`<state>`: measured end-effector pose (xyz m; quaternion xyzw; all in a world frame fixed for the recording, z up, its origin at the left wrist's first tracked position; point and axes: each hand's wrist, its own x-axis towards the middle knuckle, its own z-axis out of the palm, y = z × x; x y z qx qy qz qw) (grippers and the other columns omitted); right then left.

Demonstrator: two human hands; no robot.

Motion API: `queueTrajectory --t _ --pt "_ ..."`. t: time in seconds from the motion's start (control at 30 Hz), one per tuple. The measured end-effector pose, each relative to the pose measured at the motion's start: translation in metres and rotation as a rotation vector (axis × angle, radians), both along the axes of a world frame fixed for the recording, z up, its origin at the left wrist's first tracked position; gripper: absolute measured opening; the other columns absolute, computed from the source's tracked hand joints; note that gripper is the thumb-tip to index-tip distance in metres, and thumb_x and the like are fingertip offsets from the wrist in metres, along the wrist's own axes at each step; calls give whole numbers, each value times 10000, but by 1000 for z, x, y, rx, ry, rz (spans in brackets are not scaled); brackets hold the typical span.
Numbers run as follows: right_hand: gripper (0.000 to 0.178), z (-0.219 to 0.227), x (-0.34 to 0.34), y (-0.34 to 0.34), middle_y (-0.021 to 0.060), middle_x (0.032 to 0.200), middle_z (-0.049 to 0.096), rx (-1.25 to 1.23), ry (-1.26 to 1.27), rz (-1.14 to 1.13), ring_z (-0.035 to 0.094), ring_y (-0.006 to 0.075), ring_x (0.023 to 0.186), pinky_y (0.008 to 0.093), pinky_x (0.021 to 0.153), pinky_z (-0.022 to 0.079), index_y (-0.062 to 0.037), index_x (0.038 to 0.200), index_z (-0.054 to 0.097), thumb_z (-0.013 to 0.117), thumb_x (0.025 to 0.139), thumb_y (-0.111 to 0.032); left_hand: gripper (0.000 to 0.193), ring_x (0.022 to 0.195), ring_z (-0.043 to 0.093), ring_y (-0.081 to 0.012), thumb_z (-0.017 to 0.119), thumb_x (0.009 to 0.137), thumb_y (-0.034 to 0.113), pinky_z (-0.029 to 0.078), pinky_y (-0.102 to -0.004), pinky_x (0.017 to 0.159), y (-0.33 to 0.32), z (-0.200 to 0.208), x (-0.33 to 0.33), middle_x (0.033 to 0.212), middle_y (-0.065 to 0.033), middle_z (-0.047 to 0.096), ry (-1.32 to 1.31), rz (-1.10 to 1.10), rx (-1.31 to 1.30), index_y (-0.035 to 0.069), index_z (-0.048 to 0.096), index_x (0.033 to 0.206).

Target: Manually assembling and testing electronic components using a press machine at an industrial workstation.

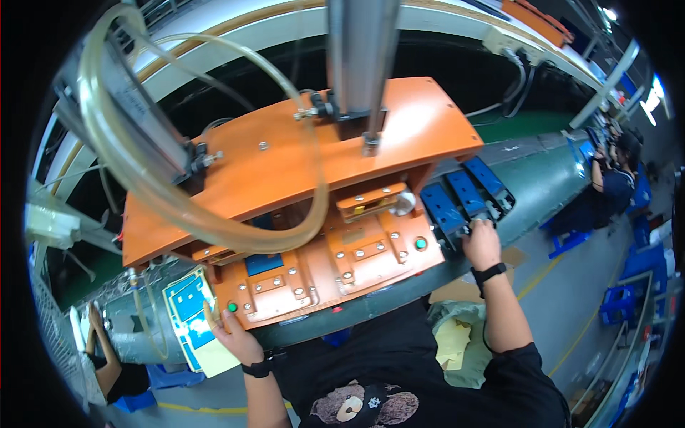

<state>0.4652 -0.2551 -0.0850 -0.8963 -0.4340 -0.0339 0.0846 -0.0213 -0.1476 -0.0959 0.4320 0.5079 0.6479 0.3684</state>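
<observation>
— Where do we have our left hand [239,341]?

— At the lower left of the frame, fingers spread and lying on the stack of pale sheets with blue panels [196,317], right by the green button [232,307] on the corner of the orange press [300,207].

— And those sheets, how do we judge they handle?

— Thin, light and floppy, we'd say; they would bend or crease if we pinched them hard. Best taken flat by an edge or corner, with the fingers under and the thumb on top.

— Our right hand [481,242]?

— Right of centre, curled over the near end of the blue blocks [464,198] that lie on the green desk [542,185] just beside the press. We cannot tell whether the fingers are pinching one or only resting on it; the tips are hidden.

— The blocks look different to handle.

— Stiff and solid, likely moulded plastic, so we could grip one firmly by its sides without harm.

— Anything else near us?

— A clear hose [135,178] loops over the press, and other people [614,178] sit far off at the upper right.
</observation>
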Motion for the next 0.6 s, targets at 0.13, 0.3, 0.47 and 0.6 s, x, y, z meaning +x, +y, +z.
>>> queueTrajectory --t 0.13,0.3,0.47,0.6 --pt "333 1 6 -13 250 888 653 -65 139 -17 637 416 859 498 742 509 13 1021 533 687 757 -119 474 1006 559 -159 474 986 83 446 -292 908 3 -6 9 1200 -139 559 52 9 0 -4 313 1424" --pt "246 6 6 -18 263 852 651 -68 202 40 634 430 829 502 743 509 34 956 595 668 759 -92 488 1064 532 -171 463 984 70 426 -298 944 -1 0 11 1270 -157 504 18 9 -5 -6 284 1431" --pt "155 48 31 -1 260 835 639 -28 149 90 622 436 834 490 759 504 28 839 639 671 732 -80 463 1046 536 -190 453 987 63 435 -313 942 -1 -10 5 1241 -152 521 62 10 18 -5 310 1422" --pt "147 63 74 56 221 850 653 17 41 107 632 400 840 477 772 507 -3 838 649 646 763 -129 456 1049 545 -184 442 992 60 443 -305 924 -1 -7 2 1204 -150 547 61 34 -31 7 305 1424"
